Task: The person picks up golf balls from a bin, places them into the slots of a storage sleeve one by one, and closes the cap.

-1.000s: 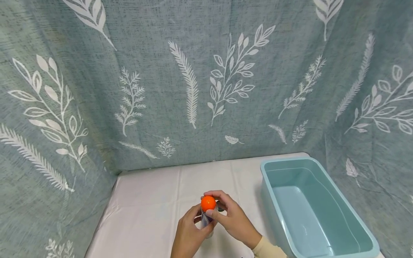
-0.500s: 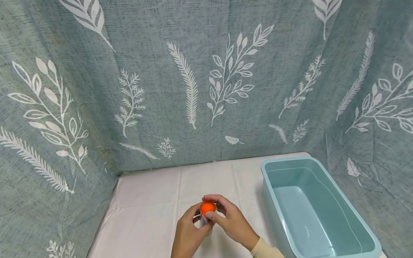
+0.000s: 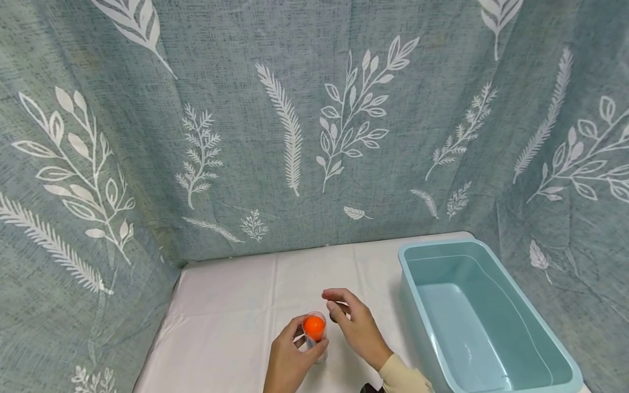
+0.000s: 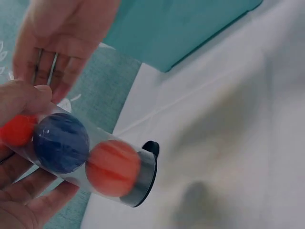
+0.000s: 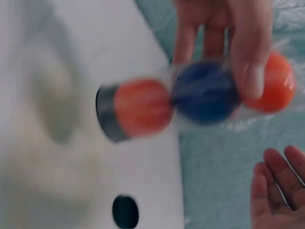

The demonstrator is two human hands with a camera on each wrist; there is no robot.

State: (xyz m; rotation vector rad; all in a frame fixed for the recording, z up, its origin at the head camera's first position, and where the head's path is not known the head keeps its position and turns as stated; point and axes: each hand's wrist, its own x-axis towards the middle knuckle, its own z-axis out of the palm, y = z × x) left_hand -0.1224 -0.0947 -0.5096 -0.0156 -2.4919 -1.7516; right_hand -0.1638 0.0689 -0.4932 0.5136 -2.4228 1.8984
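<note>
My left hand [image 3: 290, 352] grips a clear plastic tube [image 4: 97, 135], thumb on one side and fingers on the other. Inside the tube, an orange ball [image 3: 313, 327] sits at the top opening, a blue ball [image 4: 61, 143] below it and another orange ball [image 4: 113, 168] at the bottom. A black end piece [image 4: 141, 180] closes the tube's lower end. To the right of the tube, my right hand [image 3: 361, 330] is apart from it, fingers loosely bent and holding nothing. A small black disc [image 5: 125, 212] lies on the table near the tube, partly hidden under my right hand in the head view.
On the right of the white-covered table [image 3: 231, 311] stands a deep light-blue plastic tub [image 3: 426, 316]. Grey-green cloth [image 3: 304, 136] with white leaf prints hangs along the back and both sides.
The orange ball has sunk from above the rim into the tube's mouth. My right hand has let go of it and moved away to the right. My left hand still grips the tube, now slightly lower.
</note>
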